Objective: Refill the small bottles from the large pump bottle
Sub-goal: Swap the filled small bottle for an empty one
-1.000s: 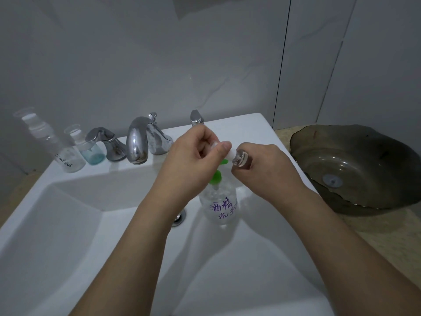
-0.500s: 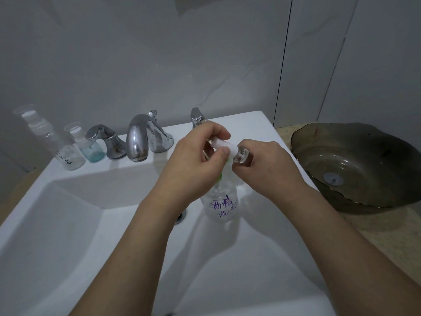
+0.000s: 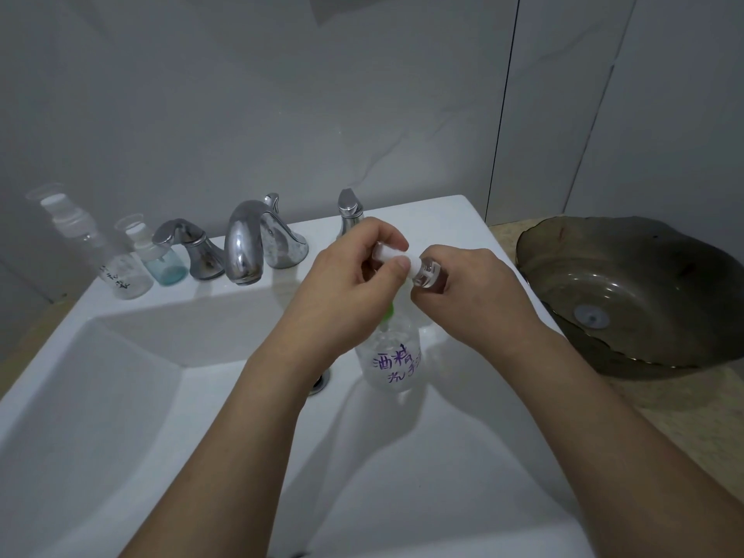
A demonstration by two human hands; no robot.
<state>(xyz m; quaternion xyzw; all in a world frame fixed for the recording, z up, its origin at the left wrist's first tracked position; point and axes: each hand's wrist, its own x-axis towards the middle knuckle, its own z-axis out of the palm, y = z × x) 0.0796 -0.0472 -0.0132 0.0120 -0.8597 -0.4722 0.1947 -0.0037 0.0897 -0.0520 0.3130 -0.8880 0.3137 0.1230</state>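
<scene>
A small clear bottle [image 3: 427, 274] is being held on its side in the air just above the large pump bottle [image 3: 396, 356], which is standing in the white sink [image 3: 120, 396] near the drain [image 3: 320, 382]. The right hand [image 3: 475, 292] is curling its fingers around the small bottle's clear body, while the left hand [image 3: 346, 292] is pinching the white cap end [image 3: 388, 251] between thumb and fingers; both hands are closed tight on the one piece. Judging by the grip, the cap is being twisted, though whether on or off cannot be told.

Behind the large pump bottle, the green pump head [image 3: 388, 314] is mostly hiding under the left hand. Farther back from it, a chrome tap [image 3: 243, 245] is rising from the sink's rim, and beyond the tap, two more small bottles are standing upright: a taller clear one [image 3: 96, 251] and a shorter one with blue liquid [image 3: 159, 257]. To the right of the pump bottle, a dark glass basin [image 3: 628, 292] is sitting on the desk [image 3: 692, 416].

The risk lies in the tilt: if the cap is coming free while the bottle is lying sideways, any liquid inside could be spilling into the sink. The cap is small and could be slipping from the pinch and dropping toward the drain. A knock from the left wrist could also be tipping the pump bottle
</scene>
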